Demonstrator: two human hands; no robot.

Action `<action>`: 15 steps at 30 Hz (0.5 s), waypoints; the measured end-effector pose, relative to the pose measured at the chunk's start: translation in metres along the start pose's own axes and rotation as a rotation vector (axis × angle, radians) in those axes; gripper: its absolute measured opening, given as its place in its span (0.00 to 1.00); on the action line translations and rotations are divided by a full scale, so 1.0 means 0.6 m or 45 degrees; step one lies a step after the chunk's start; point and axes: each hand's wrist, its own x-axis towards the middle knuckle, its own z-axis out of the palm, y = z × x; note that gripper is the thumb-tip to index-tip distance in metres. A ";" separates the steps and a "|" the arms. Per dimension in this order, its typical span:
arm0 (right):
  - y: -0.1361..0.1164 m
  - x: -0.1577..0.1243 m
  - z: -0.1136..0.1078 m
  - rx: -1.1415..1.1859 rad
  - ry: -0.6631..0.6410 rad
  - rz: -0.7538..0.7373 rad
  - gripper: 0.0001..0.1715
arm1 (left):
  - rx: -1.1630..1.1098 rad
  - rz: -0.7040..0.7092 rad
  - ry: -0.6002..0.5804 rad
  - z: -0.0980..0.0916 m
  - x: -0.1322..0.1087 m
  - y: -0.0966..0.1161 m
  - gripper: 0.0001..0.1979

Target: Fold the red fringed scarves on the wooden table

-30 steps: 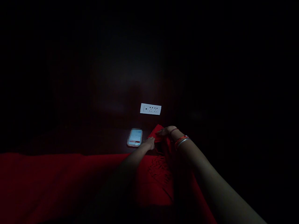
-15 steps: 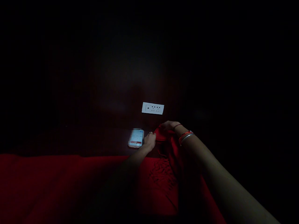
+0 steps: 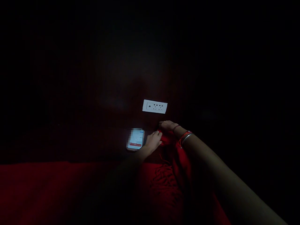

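Note:
A red fringed cloth (image 3: 180, 159) runs up from the lower right to both hands. My left hand (image 3: 153, 140) pinches its upper left edge, fingers closed. Just above and to the right, my right hand (image 3: 168, 125) has its fingers bent over the top of the same cloth; a red cord and a silver bangle are on that wrist. A phone (image 3: 136, 139) with a lit screen lies left of my left hand, its picture partly pixelated. Shadow hides the cloth's folds below the hands.
A white socket panel (image 3: 155, 106) sits on the dark surface beyond the hands. Red fabric (image 3: 35, 187) spreads across the bottom left, and a tangle of fringe (image 3: 165, 178) lies below the hands. Everything around is very dark.
My left hand has moved slightly right along the cloth, nearer my right hand. Less of the cloth's raised edge shows between them. The view has shifted a little.

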 end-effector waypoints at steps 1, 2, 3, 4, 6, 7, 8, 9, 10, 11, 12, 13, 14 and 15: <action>0.002 0.002 0.002 -0.022 -0.003 -0.025 0.17 | 0.030 0.003 0.010 0.001 0.002 0.004 0.12; 0.004 0.003 0.003 -0.046 -0.008 -0.053 0.17 | 0.068 0.012 0.021 0.002 0.004 0.007 0.12; 0.006 0.005 0.005 -0.071 -0.011 -0.076 0.17 | 0.111 0.027 0.031 0.004 0.006 0.010 0.11; 0.007 0.006 0.006 -0.093 -0.014 -0.089 0.17 | 0.157 0.046 0.038 0.005 0.008 0.013 0.11; 0.009 0.007 0.008 -0.139 -0.018 -0.098 0.17 | 0.233 0.082 0.029 0.006 0.008 0.016 0.13; 0.011 0.007 0.008 -0.161 -0.016 -0.094 0.17 | 0.258 0.097 0.014 0.006 0.007 0.016 0.13; 0.012 0.006 0.008 -0.183 -0.014 -0.085 0.17 | 0.277 0.110 -0.003 0.006 0.005 0.016 0.14; 0.014 0.006 0.007 -0.204 -0.010 -0.072 0.16 | 0.288 0.129 -0.018 0.005 0.003 0.014 0.14; 0.015 0.006 0.006 -0.224 -0.004 -0.054 0.16 | 0.292 0.155 -0.029 0.004 0.002 0.011 0.14; 0.016 0.005 0.005 -0.242 0.005 -0.034 0.16 | 0.291 0.185 -0.037 0.003 0.000 0.007 0.14; 0.017 0.005 0.004 -0.257 0.015 -0.015 0.16 | 0.287 0.212 -0.049 0.002 -0.001 0.003 0.14; 0.017 0.004 0.003 -0.267 0.024 0.006 0.16 | 0.280 0.229 -0.065 0.002 -0.001 -0.001 0.14; 0.016 0.004 0.002 -0.271 0.030 0.027 0.15 | 0.268 0.234 -0.085 0.001 -0.001 -0.005 0.14; 0.014 0.003 0.002 -0.267 0.030 0.045 0.16 | 0.249 0.226 -0.112 0.002 0.000 -0.007 0.14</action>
